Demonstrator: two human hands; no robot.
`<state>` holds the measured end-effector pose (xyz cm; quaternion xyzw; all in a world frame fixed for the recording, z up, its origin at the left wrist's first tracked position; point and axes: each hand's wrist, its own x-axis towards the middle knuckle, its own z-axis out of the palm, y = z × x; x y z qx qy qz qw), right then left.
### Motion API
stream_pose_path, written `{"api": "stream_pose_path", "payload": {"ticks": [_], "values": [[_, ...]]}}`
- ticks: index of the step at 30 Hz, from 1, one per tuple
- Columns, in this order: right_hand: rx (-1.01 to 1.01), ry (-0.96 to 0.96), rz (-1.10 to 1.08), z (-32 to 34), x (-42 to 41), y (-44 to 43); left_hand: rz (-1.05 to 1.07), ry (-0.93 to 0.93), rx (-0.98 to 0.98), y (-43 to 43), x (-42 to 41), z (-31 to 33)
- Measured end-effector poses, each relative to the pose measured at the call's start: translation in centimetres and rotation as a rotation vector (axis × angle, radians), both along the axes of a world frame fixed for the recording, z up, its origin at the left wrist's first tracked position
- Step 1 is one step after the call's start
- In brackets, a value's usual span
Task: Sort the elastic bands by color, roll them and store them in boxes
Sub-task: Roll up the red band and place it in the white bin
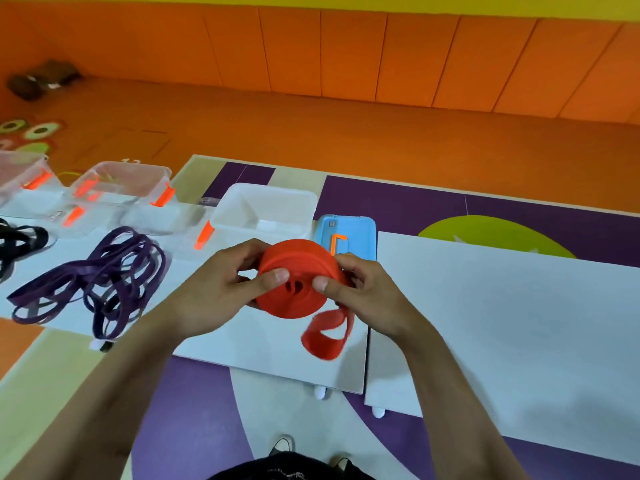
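Nearest to me, at the bottom edge, I see dark clothing and the toes of two shoes (282, 445) on a smooth floor (194, 427) patterned in purple, cream and white curves. Both bare forearms reach forward from there.

My left hand (221, 292) and right hand (363, 296) are both closed on a red elastic band (298, 282), wound into a thick, flat coil held in the air above the surface (485, 306). Each thumb presses on the near face of the coil, close to its small open centre, while the fingers wrap behind. The band looks matte and rubbery; its loose tail hangs below the coil in a soft, blurred loop.

The surface is made of flat, white, smooth panels set side by side on short white feet. To the left on it lies a tangled heap of thin purple bands (100, 278), looping over one another. At the far left edge I see black bands (17, 244), partly cut off.

Beyond the hands stands a white translucent plastic box (266, 211), rectangular with rounded corners. Just right of it lies a pale blue lid (346, 233) with an orange clasp. Further left are two clear boxes (124, 185) with orange latches.

Farthest back runs an orange padded wall (346, 53) of stitched panels.
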<state>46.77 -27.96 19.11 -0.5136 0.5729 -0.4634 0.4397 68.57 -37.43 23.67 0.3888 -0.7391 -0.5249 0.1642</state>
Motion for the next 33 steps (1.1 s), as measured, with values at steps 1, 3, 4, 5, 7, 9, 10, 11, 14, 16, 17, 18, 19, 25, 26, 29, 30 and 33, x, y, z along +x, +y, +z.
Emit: {"api": "stream_pose_path", "payload": {"ticks": [1, 3, 4, 5, 7, 9, 10, 11, 14, 16, 17, 18, 19, 25, 26, 29, 30, 33], "values": [[-0.025, -0.014, -0.034, -0.3, 0.3, 0.1, 0.042, 0.055, 0.031, 0.3, -0.4, -0.5], [-0.058, -0.056, -0.108, -0.7, 1.2, 0.3, 0.133, 0.148, 0.073, 1.0, -1.3, -1.1], [-0.058, -0.081, -0.150, -0.8, 1.7, 0.4, 0.190, 0.200, 0.108, 1.4, -1.8, -1.4], [-0.050, -0.113, -0.195, -0.9, 2.3, 0.3, 0.242, 0.244, 0.155, 1.7, -2.3, -1.5], [-0.035, -0.162, -0.275, -0.9, 3.5, 0.1, 0.306, 0.291, 0.235, 2.1, -3.2, -1.8], [-0.024, -0.133, -0.298, -0.7, 3.9, 0.1, 0.309, 0.269, 0.281, 2.1, -3.7, -1.6], [-0.015, -0.113, -0.277, -0.6, 3.6, 0.1, 0.290, 0.233, 0.288, 2.0, -3.7, -1.4], [-0.005, -0.091, -0.244, -0.6, 3.0, 0.2, 0.258, 0.172, 0.264, 1.8, -3.5, -1.1], [0.019, -0.024, -0.074, -0.7, 0.9, 0.4, 0.167, -0.017, 0.107, 0.9, -2.0, -0.6], [0.030, 0.067, 0.069, -0.5, 0.2, 0.2, 0.120, -0.057, 0.072, 0.3, -0.9, -0.1], [0.034, 0.094, 0.132, -0.5, 0.2, -0.1, 0.068, -0.075, 0.065, 0.1, -0.4, 0.1], [0.034, 0.107, 0.181, -0.3, 0.5, -0.5, 0.007, -0.098, 0.060, -0.2, 0.0, 0.1], [0.031, 0.110, 0.207, -0.3, 0.7, -0.8, -0.042, -0.107, 0.066, -0.4, 0.4, 0.0], [0.057, 0.048, 0.117, -2.0, 1.4, -3.8, 0.021, 0.025, 0.150, -1.5, 1.8, -2.3], [0.073, 0.023, 0.091, -2.5, 1.7, -4.5, 0.059, 0.047, 0.153, -1.9, 1.9, -3.0], [0.072, -0.108, -0.018, -4.0, 3.3, -6.7, 0.230, 0.140, 0.211, -3.5, 2.3, -5.0], [0.054, -0.152, -0.090, -4.6, 4.2, -7.6, 0.290, 0.168, 0.247, -4.3, 2.4, -5.6], [0.029, -0.194, -0.355, -6.4, 7.6, -10.8, 0.407, 0.202, 0.311, -7.5, 2.7, -7.0]]}}
